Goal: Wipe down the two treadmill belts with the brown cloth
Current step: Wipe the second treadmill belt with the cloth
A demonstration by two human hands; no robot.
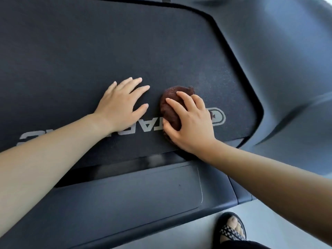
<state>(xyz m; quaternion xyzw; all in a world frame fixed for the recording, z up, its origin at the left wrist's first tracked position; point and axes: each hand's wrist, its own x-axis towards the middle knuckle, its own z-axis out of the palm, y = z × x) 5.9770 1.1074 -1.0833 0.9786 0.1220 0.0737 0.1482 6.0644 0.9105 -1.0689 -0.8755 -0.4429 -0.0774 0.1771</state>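
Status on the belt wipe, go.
Left hand open, flat on belt. Right hand gripping brown cloth, pressed on belt. Nothing blocking the cloth.

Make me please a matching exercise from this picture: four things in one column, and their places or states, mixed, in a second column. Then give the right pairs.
Things
1. left hand
2. right hand
3. brown cloth
4. sandal

Places or states
A. stands on the pale floor
B. lies flat on the treadmill belt, fingers spread
C. bunched up on the belt, under a hand
D. grips the cloth

Pairs: 1-B, 2-D, 3-C, 4-A
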